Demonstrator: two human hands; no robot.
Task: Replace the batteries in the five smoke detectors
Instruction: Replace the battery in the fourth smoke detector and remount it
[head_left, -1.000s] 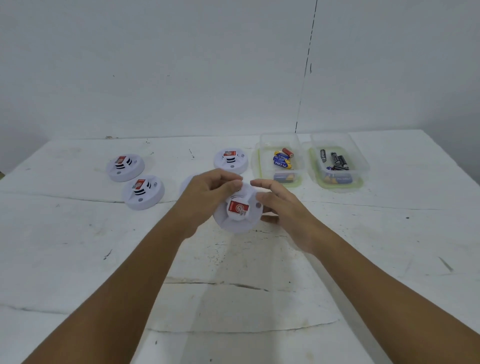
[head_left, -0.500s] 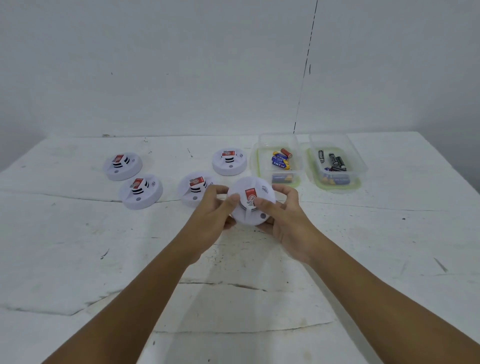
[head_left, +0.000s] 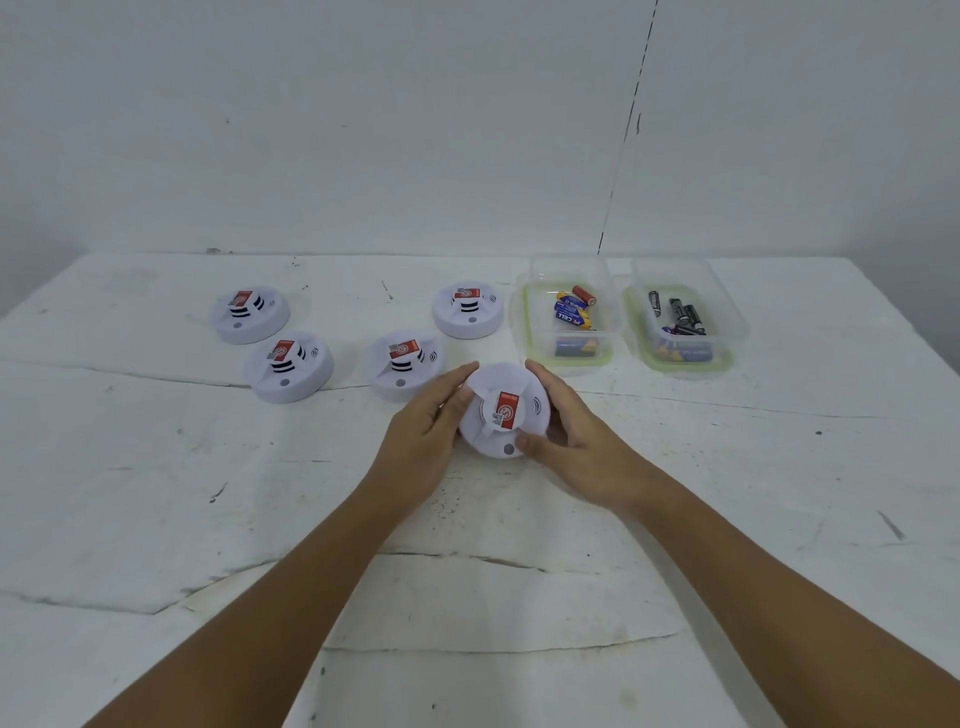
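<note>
Left hand (head_left: 423, 434) and right hand (head_left: 574, 439) cupped round one smoke detector (head_left: 503, 415), fingers curled on its rim from either side. Round white plastic, red label on top, near the middle of the scuffed white table (head_left: 156, 493). Four other detectors (head_left: 288, 366) behind; clear battery tubs (head_left: 569, 317) beyond right.

Both forearms are cut off by the lower frame edge. The left hand (head_left: 423, 434) covers the 9 o'clock rim of the round white plastic smoke detector (head_left: 511, 415); the right hand (head_left: 576, 441) covers its 3 o'clock rim. Its red label print is too small to read. Cells in the clear plastic container (head_left: 566, 358) overlap; no count possible.
</note>
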